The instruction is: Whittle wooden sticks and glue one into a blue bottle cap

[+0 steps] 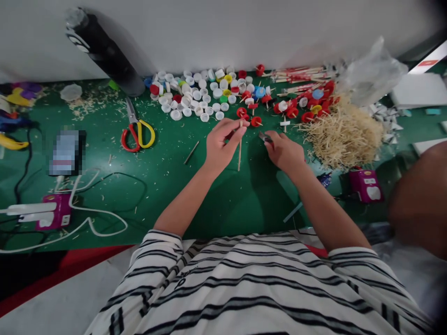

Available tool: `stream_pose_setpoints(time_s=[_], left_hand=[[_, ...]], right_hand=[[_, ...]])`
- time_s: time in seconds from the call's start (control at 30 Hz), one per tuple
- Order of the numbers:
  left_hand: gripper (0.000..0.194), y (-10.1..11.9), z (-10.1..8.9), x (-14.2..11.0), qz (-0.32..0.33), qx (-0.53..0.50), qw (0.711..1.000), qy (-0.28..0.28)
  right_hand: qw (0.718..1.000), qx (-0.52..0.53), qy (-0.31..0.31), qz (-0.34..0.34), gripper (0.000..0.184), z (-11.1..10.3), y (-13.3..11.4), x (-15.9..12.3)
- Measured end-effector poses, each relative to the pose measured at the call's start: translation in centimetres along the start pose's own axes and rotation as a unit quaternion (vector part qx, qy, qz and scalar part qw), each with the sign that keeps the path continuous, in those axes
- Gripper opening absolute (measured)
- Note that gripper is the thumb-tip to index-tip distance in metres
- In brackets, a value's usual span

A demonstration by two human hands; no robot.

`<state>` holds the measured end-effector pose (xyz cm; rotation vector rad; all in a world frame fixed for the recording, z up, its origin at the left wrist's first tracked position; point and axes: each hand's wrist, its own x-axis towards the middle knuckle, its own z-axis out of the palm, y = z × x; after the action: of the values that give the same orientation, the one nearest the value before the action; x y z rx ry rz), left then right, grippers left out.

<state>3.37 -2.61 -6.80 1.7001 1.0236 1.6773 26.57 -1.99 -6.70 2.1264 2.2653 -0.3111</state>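
My left hand (221,145) is closed in a pinch on a thin wooden stick (239,157), which points down toward the table's front edge. Between the fingers of my right hand (287,152) is a small dark metal tool (264,137); its kind is mostly hidden by the grip. The two hands are apart, with the tool's tip turned toward the stick. Just beyond them lie red bottle caps with sticks through them (256,121) and one white cap on a stick (285,123). A thin dark rod (192,152) rests left of my left hand.
Loose, mostly white bottle caps (188,100) spread along the wall. Scissors (138,132), a black bottle (108,56) and a cabled phone (66,152) are on the left. At right are a pile of thin sticks (352,135), a purple box (366,185) and another person (422,200).
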Motion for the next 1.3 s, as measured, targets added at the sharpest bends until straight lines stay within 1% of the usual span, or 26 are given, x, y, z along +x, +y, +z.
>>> stream_pose_setpoints(time_s=[0.1, 0.27, 0.33, 0.47, 0.57, 0.63, 0.73, 0.83, 0.93, 1.03, 1.13, 1.3], left_hand=[[0.037, -0.1, -0.4, -0.2, -0.001, -0.003, 1.000, 0.011], [0.032, -0.1, -0.8, -0.5, 0.017, -0.010, 1.000, 0.012], [0.034, -0.1, -0.8, -0.6, 0.014, -0.004, 1.000, 0.010], [0.040, 0.0, -0.6, -0.6, 0.006, 0.008, 1.000, 0.006], [0.038, 0.2, -0.3, -0.6, 0.009, -0.004, 1.000, 0.007], [0.036, 0.5, -0.2, -0.6, 0.012, -0.013, 1.000, 0.005], [0.038, 0.9, -0.5, -0.6, 0.006, -0.005, 1.000, -0.002], [0.039, 0.9, -1.3, -0.7, -0.001, 0.009, 1.000, -0.001], [0.040, 0.4, -2.3, -0.6, -0.010, 0.023, 1.000, 0.005], [0.042, -0.1, -3.1, -0.3, -0.021, 0.023, 0.999, 0.015], [0.043, -0.3, -3.3, 0.0, -0.028, 0.019, 0.999, 0.012], [0.040, -0.3, -3.2, 0.0, -0.029, -0.010, 0.999, 0.014]], right_hand=[[1.000, -0.018, -0.001, -0.021, 0.051, 0.2, -0.4, 0.1], [0.999, -0.033, -0.025, -0.028, 0.052, 0.0, -0.9, 1.1], [0.998, -0.043, -0.031, -0.034, 0.053, 0.0, -1.0, 1.2], [0.997, -0.059, -0.023, -0.043, 0.056, 0.2, -1.3, 1.1], [0.997, -0.063, -0.035, -0.037, 0.056, 0.4, -1.7, 1.1], [0.997, -0.058, -0.031, -0.048, 0.057, 0.6, -2.4, 1.4], [0.995, -0.046, -0.012, -0.083, 0.059, 0.9, -4.3, 2.3], [0.993, -0.032, -0.005, -0.112, 0.059, 1.2, -6.3, 3.2], [0.993, -0.029, -0.004, -0.114, 0.059, 1.3, -7.3, 3.6], [0.994, -0.031, -0.019, -0.107, 0.058, 1.2, -7.1, 3.5], [0.994, -0.038, -0.035, -0.096, 0.057, 0.9, -6.1, 2.6], [0.995, -0.037, -0.015, -0.095, 0.056, 0.5, -3.7, 0.1]])
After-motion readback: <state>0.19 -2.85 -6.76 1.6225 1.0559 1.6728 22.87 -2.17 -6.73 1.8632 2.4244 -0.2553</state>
